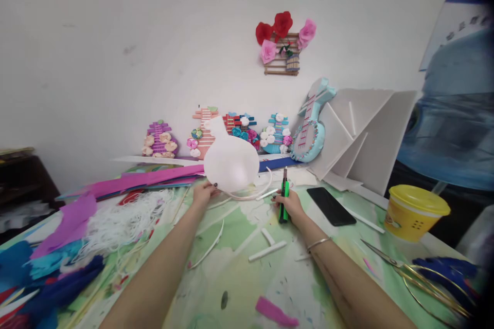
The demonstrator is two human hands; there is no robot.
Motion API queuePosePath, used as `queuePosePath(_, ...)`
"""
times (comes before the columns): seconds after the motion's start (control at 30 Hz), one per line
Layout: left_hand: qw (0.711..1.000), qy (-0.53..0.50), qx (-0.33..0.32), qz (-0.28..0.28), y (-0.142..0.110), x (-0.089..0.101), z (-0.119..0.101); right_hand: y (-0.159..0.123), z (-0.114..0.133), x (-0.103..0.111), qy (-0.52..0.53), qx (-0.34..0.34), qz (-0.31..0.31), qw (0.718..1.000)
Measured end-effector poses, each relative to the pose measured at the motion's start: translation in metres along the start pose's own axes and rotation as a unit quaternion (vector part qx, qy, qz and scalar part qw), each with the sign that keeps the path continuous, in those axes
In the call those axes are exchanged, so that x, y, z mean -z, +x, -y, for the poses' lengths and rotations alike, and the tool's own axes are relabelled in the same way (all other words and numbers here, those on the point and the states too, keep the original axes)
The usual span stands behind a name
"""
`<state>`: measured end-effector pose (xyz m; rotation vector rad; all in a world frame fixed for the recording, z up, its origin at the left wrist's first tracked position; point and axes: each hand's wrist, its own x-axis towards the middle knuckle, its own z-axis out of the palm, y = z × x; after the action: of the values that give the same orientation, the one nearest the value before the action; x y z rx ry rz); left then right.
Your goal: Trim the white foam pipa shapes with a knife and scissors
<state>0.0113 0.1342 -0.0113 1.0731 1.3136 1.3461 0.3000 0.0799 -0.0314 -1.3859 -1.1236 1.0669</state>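
My left hand (204, 193) pinches the lower left edge of a white foam-board cutout (231, 164), which has a round body and a short neck and stands tilted up. In my right hand (294, 206) is a green and black utility knife (284, 200), its tip pointing up and away from me. A thin curved white strip (269, 177) lies by the cutout's right edge, near the knife. Short white foam offcuts (267, 251) and a curved sliver (210, 248) lie on the patterned green tablecloth (216, 288) between my forearms.
On the right are a black phone (331, 206), gold-handled scissors (420, 277) and a yellow tub (417, 213). White yarn (123, 223) and coloured paper (69, 223) lie left. Decorated instrument shapes (277, 133) and leaning white foam boards (366, 133) line the wall.
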Motion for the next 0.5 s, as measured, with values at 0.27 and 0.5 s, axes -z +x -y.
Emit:
queuePosePath(0.27, 0.995, 0.036, -0.03, -0.083, 0.106, -0.001, -0.046, 0.008, -0.002, -0.009, -0.037, 0.039, -0.04, 0.998)
queuePosePath(0.5, 0.989, 0.043, -0.073, -0.121, 0.183, -0.029, -0.036, 0.013, 0.0, -0.011, -0.045, 0.037, -0.047, 0.997)
